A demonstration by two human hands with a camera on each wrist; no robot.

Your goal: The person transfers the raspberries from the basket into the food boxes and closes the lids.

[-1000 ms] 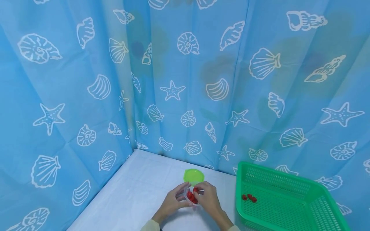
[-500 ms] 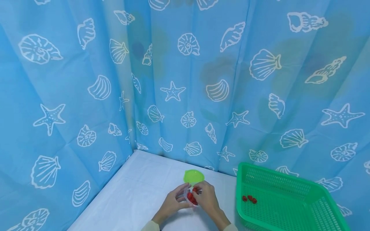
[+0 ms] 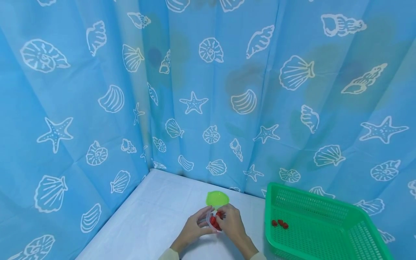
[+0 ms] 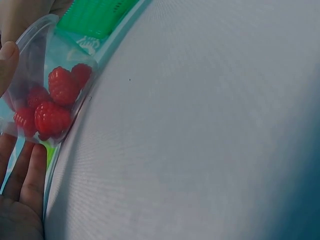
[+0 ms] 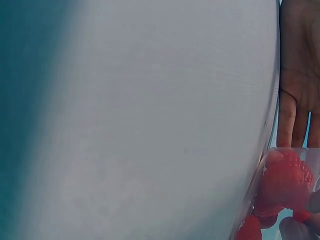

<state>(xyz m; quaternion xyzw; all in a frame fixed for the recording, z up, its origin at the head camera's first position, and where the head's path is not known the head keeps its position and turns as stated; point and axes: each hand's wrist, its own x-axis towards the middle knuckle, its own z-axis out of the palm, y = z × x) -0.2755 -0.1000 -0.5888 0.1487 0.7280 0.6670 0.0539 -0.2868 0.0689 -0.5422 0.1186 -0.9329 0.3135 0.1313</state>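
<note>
My left hand (image 3: 193, 227) holds a small clear plastic tub (image 4: 35, 55), its thumb on one side and its fingers on the other. Several raspberries (image 4: 53, 118) lie inside, showing through the tub's wall in both wrist views. Over the tub's opening, my right hand (image 3: 233, 222) pinches a raspberry (image 3: 219, 214) between thumb and fingers. Its fingertips (image 5: 294, 229) show at the lower right of the right wrist view, close to the berries; the tub's wall partly blurs that contact. A bright green lid (image 3: 217, 198) lies on the table just beyond the hands.
To the right stands a green perforated plastic basket (image 3: 312, 227) with a few raspberries (image 3: 280, 223) near its left wall. White cloth covers the table (image 3: 156, 206). A blue curtain (image 3: 195, 79) with white seashell prints hangs behind and at the left.
Both hands stay almost in place. My right fingers shift only slightly with the raspberry at the tub's opening; tub, lid and basket keep their places.
</note>
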